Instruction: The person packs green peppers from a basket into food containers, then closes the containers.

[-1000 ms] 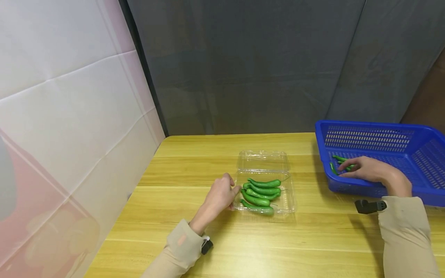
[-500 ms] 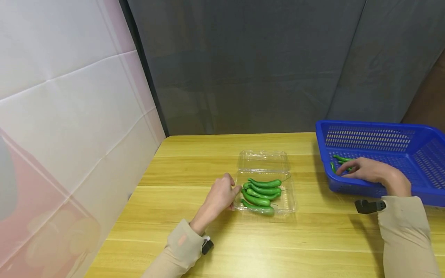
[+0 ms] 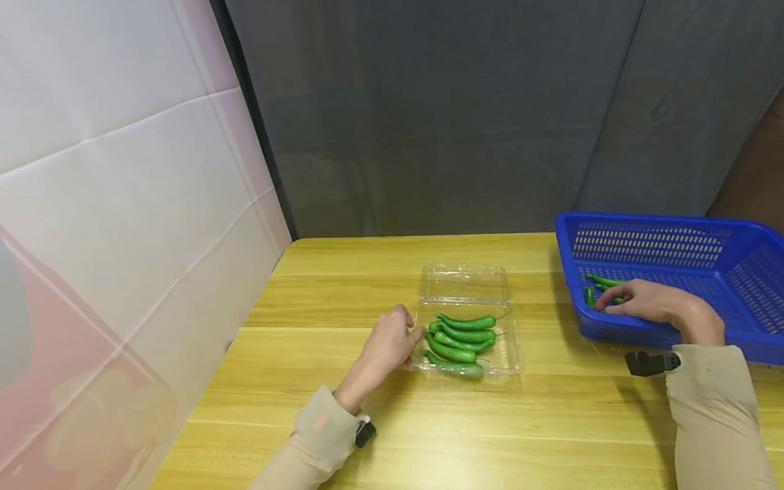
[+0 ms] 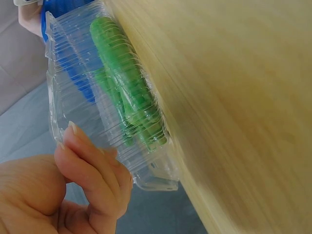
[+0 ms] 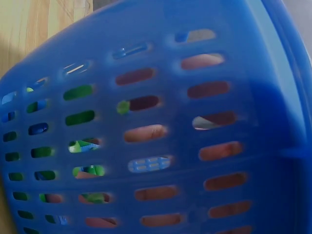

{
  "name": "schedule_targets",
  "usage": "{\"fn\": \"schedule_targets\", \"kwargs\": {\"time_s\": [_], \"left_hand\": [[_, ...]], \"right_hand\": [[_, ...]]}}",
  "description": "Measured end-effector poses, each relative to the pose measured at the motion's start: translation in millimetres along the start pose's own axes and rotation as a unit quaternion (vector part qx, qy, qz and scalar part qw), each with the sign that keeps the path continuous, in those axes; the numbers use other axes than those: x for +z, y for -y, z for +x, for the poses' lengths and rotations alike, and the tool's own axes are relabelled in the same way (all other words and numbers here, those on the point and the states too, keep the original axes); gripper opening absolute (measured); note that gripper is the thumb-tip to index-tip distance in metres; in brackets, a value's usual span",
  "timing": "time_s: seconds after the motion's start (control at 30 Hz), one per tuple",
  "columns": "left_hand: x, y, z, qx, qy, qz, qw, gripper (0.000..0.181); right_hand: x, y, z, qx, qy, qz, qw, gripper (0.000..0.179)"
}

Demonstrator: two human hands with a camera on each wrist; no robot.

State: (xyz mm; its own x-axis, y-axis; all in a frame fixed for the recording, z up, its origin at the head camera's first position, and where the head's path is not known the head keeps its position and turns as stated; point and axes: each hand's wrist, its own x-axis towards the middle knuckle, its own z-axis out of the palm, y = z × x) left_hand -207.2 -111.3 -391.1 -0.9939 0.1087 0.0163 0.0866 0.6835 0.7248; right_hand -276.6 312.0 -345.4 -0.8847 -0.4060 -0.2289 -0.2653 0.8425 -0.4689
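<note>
A clear plastic clamshell box (image 3: 507, 354) sits on the table with its lid raised at the back. Several green chili peppers (image 3: 453, 354) lie side by side in it. My left hand (image 3: 388, 337) pinches the box's left edge; the left wrist view shows bent fingers (image 4: 92, 165) at the clear rim. Over the front wall of a blue basket (image 3: 637, 331), my right hand (image 3: 655, 301) reaches down among more green chili peppers (image 3: 589, 297). Its fingertips are hidden behind that wall. Through the slots in the right wrist view, fingers (image 5: 146, 133) and green peppers (image 5: 79, 117) show in part.
The wooden table (image 3: 490, 435) carries the box near the middle and the basket at the right. A dark grey curtain (image 3: 429, 122) hangs behind the table's back edge, and a pale printed cloth (image 3: 122, 204) hangs along the left side.
In the basket, my right fingers have shifted slightly, and the leftmost green chili pepper has turned and moved a little. The left hand and the box have stayed in place.
</note>
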Motion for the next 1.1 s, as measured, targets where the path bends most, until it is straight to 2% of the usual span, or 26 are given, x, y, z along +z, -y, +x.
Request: {"fn": "schedule_targets", "kwargs": {"time_s": [0.37,0.73,0.9,1.1], "left_hand": [[-0.2,1.0,0.4,-0.002,0.001,-0.006,1.0,0.023],[-0.4,1.0,-0.1,-0.001,0.0,-0.004,1.0,0.022],[-0.1,1.0,0.2,-0.002,0.0,-0.004,1.0,0.023],[0.1,0.6,0.1,-0.006,0.001,-0.006,1.0,0.023]], "right_hand": [[2.0,-1.3,-0.5,0.007,0.003,0.013,0.9999,0.031],[3.0,-1.2,-1.8,0.019,0.015,0.059,0.9979,0.024],[3.0,-2.1,-3.8,0.017,0.009,0.067,0.9975,0.021],[1.3,-1.3,-3.7,0.003,-0.017,0.05,0.9986,0.025]]}}
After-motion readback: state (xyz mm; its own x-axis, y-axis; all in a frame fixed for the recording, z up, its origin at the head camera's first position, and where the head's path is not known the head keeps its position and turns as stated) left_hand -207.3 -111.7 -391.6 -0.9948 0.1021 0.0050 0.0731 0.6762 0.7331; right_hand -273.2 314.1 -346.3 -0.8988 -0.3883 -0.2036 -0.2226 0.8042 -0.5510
